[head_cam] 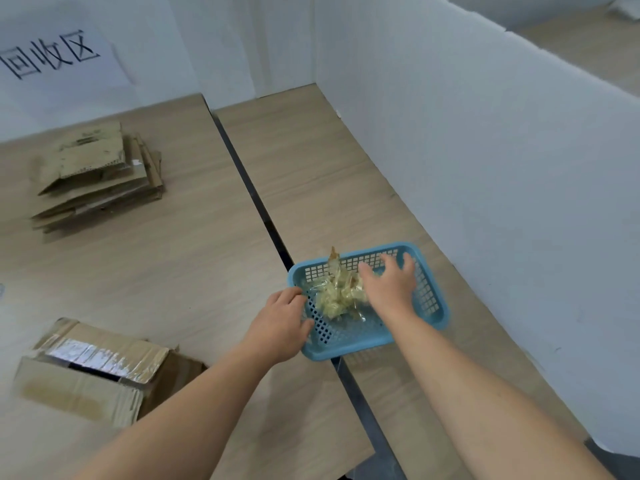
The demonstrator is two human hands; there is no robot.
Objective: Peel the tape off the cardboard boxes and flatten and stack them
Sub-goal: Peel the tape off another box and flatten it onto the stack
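Left fingers [292, 294] curled on blue basket [349, 351] rim, right fingers [408, 264] spread over its crumpled tape [337, 296].

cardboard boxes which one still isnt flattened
The box at the lower left: unflattened, with shiny tape across its top flap. The others lie flat in the stack farther back.

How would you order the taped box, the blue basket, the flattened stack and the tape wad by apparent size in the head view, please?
1. taped box
2. blue basket and flattened stack: alike; the stack lies farther off.
3. tape wad
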